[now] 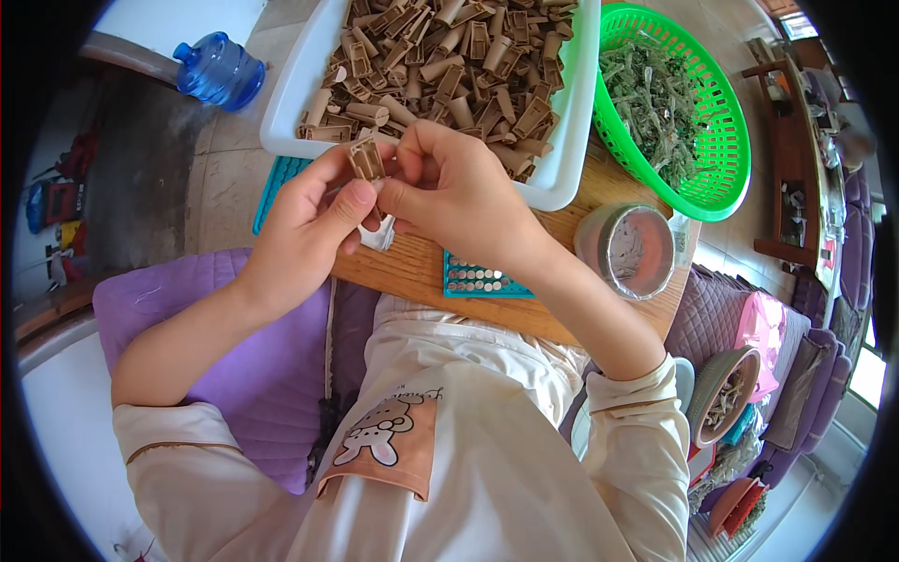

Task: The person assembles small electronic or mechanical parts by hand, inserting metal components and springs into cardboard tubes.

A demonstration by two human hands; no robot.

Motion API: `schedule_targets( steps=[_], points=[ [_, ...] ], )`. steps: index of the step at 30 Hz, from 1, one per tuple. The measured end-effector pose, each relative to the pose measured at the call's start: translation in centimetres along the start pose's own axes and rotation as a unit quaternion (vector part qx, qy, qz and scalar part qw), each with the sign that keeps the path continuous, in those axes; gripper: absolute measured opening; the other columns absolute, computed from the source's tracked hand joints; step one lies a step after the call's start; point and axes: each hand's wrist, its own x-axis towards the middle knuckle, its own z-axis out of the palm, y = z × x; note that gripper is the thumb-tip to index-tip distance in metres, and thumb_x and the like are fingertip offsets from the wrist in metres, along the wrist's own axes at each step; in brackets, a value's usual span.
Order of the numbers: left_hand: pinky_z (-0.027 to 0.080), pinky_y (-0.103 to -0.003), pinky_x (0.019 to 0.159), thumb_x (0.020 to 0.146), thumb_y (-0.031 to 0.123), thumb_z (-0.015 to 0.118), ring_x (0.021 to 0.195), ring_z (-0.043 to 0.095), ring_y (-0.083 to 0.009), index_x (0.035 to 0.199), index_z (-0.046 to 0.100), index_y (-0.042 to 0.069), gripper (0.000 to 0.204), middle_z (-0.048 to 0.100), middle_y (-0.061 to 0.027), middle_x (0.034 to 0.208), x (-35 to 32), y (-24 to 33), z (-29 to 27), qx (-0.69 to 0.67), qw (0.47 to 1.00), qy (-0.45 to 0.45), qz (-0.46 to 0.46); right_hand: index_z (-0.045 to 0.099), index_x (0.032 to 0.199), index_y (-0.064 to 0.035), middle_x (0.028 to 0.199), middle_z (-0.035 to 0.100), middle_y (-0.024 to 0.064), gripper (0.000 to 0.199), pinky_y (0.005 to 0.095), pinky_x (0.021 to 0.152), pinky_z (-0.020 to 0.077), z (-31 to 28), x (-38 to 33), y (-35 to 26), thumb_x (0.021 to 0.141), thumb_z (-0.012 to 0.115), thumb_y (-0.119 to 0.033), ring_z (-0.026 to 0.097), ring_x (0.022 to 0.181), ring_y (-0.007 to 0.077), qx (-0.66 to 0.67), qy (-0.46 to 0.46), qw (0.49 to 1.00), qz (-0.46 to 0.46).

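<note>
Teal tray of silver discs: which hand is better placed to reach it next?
Probably the right hand: it is nearer the teal tray, while the left hand grips the brown casing farther left. The right fingers are close to the casing too.

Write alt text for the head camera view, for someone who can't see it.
A person's left hand holds a brown part, the right hand close against it, above a wooden table. Beyond, a white bin is heaped with similar parts. A green basket sits to the bin's right.
</note>
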Motion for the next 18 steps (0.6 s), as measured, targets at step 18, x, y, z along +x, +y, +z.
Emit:
schedule_targets(
  steps=[18],
  points=[
    [0.042, -0.023, 0.069, 0.086, 0.013, 0.046, 0.083, 0.049, -0.0080, 0.105, 0.042, 0.003, 0.023, 0.051, -0.0039, 0.093, -1.6, -1.7, 1.8, -0.036, 0.976, -0.138, -0.164, 0.062, 0.086, -0.0081, 0.083, 0.061, 0.0150, 0.038, 0.0382, 0.069, 0.0444, -25.2, -4.2, 3.8, 0.069, 0.057, -0.042, 0.058, 0.081, 0.0301, -0.602, 0.370, 0.661, 0.252]
  ],
)
